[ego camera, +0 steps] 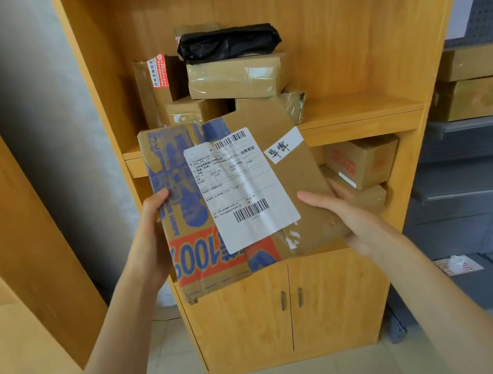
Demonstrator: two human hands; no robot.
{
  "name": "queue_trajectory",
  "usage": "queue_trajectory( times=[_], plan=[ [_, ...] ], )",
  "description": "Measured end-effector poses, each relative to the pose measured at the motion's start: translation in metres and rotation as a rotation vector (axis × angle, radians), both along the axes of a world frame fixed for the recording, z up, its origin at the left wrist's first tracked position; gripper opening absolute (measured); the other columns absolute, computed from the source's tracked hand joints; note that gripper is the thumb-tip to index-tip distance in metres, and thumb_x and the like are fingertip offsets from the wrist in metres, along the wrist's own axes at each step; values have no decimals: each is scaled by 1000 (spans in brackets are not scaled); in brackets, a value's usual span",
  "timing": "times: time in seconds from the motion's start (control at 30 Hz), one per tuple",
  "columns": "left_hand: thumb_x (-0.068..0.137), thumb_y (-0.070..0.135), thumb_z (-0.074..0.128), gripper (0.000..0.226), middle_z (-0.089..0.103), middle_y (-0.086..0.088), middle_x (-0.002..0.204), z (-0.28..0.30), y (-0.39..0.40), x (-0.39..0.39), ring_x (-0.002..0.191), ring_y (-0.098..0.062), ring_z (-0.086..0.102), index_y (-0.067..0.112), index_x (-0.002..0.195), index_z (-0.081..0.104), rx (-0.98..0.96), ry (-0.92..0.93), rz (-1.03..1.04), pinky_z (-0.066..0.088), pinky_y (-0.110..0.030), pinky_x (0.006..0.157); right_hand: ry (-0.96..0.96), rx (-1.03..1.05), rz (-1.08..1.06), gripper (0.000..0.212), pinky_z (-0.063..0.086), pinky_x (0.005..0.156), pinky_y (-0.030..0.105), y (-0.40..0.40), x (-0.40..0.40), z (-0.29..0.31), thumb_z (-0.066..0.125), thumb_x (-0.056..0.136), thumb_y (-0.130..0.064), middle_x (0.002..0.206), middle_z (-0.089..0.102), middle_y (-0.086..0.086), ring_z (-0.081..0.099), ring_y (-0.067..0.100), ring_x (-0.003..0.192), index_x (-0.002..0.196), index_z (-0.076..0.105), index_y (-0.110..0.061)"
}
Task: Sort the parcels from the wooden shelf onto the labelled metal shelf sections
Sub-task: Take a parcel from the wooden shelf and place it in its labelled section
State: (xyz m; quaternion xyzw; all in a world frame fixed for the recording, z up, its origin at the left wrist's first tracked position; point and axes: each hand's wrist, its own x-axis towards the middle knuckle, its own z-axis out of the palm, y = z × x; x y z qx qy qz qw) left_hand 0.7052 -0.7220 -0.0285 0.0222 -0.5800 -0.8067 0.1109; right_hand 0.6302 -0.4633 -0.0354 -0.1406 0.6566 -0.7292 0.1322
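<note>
I hold a flat brown cardboard parcel (296, 159) with blue and red print, a white shipping label and a small handwritten tag, tilted in front of the wooden shelf (357, 117). My left hand (152, 235) grips its left edge, thumb on the front. My right hand (347, 212) holds its lower right corner, thumb lying on the front face and fingers behind. On the shelf board behind it several brown boxes (237, 79) are stacked, with a black plastic-wrapped parcel (227, 43) on top. More boxes (365, 162) sit on the board below.
The grey metal shelf (481, 173) stands to the right and carries two brown boxes (475, 80). The wooden shelf has closed cabinet doors (291, 306) at the bottom. A wooden panel and a grey wall are on the left. The floor is pale tile.
</note>
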Motion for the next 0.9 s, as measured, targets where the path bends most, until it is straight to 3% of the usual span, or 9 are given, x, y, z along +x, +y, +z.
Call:
queue_trajectory(
  times=[0.07,0.17,0.27,0.4,0.5,0.8,0.9],
  plan=[
    [89,48,52,43,74,0,95,0,-1,0,78,-18,72,17,119,55,-28,9,36,58,-31,61,-5,-52,-48,75,53,71,26,-5,3,-1,78,57,-37,104,73,-9,70,9,92,127,54,-31],
    [54,61,79,95,70,-1,110,-3,0,2,88,-19,72,26,134,44,-125,-18,47,57,-29,61,6,-92,-143,80,53,79,30,-10,5,-2,80,55,-40,109,71,-9,67,10,99,129,52,-33],
    [58,45,86,83,69,-1,112,-10,9,1,92,-15,70,28,130,47,-231,-33,49,55,-23,63,13,-144,-186,80,53,87,33,-11,9,-2,80,56,-39,110,70,-10,66,10,101,130,49,-34],
    [58,34,76,75,68,3,110,-19,16,-3,95,-14,68,26,127,48,-260,-25,161,55,-26,70,58,-106,-200,89,51,93,38,-8,15,-6,79,52,-48,113,68,-11,65,8,103,134,45,-38],
    [58,31,75,70,68,4,104,-23,18,-2,86,-10,70,27,122,50,-196,-10,178,55,-20,59,81,-72,-199,95,49,98,39,-7,22,-8,79,51,-52,119,65,-12,63,7,107,138,42,-38],
    [61,25,73,61,69,4,98,-27,36,-20,75,-7,69,26,118,52,-70,-17,94,52,-16,50,194,-20,-323,84,54,85,24,11,38,-20,78,67,-38,122,62,-15,63,2,105,141,39,-40],
    [64,26,73,54,70,4,95,-31,54,-28,70,-3,69,28,114,55,-44,-16,33,51,-16,49,174,-31,-376,84,54,86,28,29,37,-24,80,67,-37,122,63,-13,63,6,106,140,40,-40]
  ],
)
